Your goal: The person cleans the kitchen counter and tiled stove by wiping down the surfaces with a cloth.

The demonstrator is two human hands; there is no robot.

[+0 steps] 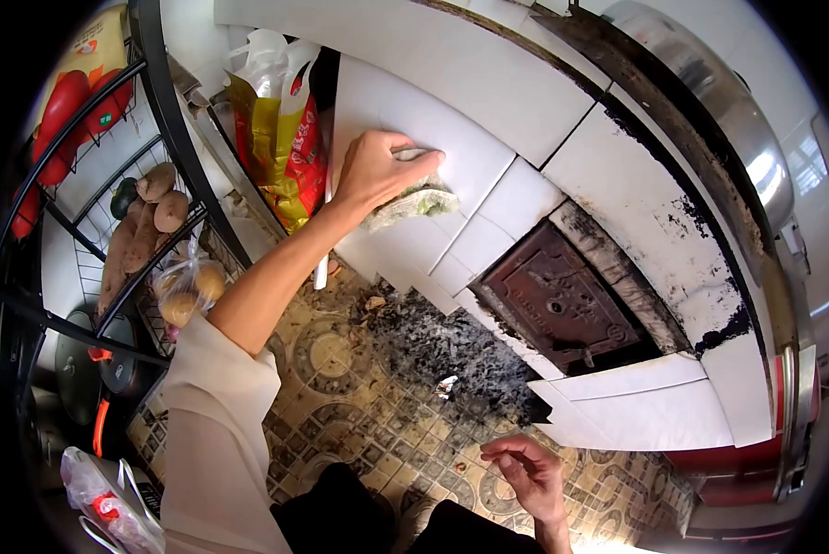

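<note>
My left hand [382,175] presses a dirty, greenish-grey cloth [414,205] against the white tiled side [391,106] of a stove. Its fingers are closed over the cloth, which hangs out below them. Lower down, my right hand [530,475] hovers above the patterned floor, loosely curved, with nothing visible in it. To the right of the cloth, a rusty brown metal stove door [562,300] is set shut in the tiles, with soot marks around it.
Black ash [460,342] covers the floor below the stove door. A red and gold bag [280,138] stands left of the tiles. At the left, a black wire rack [169,120] holds potatoes [160,180] and bagged produce. Pans [82,365] stand beneath. A metal lid [710,83] sits on top.
</note>
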